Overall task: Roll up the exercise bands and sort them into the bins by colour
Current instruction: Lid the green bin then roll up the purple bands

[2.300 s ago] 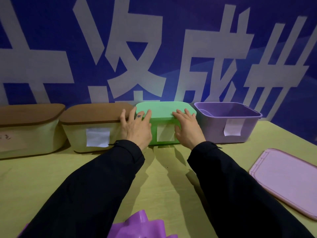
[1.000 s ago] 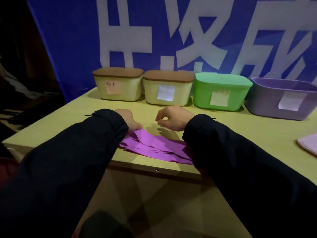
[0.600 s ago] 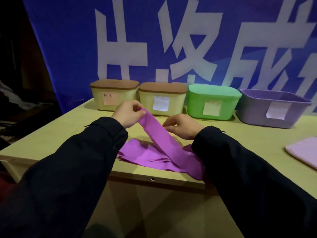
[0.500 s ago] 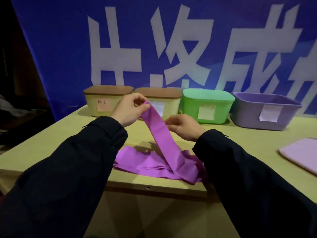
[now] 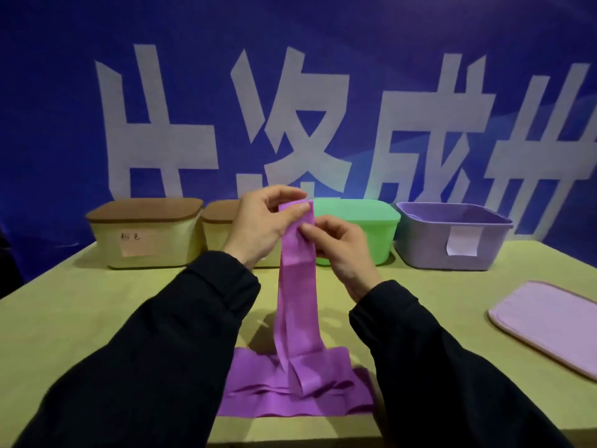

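Purple band [image 5: 298, 286] lifted upright at its top end, pinched between thumb and fingers of left hand [image 5: 258, 227] and right hand [image 5: 339, 247]; lower end trailing into a folded pile on the desk [image 5: 80, 318] near its front edge. Behind, in a row from left: two cream bins [image 5: 145, 240] with brown lids, lidded green bin [image 5: 371, 231], open purple bin [image 5: 452, 240]. Lilac lid [image 5: 549, 321] flat at right.

purple bin [image 5: 452, 244] open-topped, green bin [image 5: 358, 234] lidded, bare table [image 5: 97, 318] left
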`<act>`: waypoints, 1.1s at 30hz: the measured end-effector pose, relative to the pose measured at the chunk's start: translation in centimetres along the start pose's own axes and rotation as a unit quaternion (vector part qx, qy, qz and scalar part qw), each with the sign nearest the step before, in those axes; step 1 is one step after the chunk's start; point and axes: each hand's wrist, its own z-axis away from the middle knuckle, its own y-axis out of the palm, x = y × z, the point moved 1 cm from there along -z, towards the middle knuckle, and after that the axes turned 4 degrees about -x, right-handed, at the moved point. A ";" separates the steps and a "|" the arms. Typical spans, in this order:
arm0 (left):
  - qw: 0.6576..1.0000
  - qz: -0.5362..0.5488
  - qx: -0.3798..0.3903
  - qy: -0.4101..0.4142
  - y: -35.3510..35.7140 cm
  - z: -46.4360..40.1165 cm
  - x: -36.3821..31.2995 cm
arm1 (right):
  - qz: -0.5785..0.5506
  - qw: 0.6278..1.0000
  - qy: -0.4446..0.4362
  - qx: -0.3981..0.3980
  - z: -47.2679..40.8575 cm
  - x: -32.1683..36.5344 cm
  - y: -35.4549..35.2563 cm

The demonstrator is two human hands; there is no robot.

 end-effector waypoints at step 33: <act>0.984 0.043 0.077 -0.153 2.7 3.4 12.4 | -0.023 0.985 0.070 -0.154 -1.3 -7.9 -1.5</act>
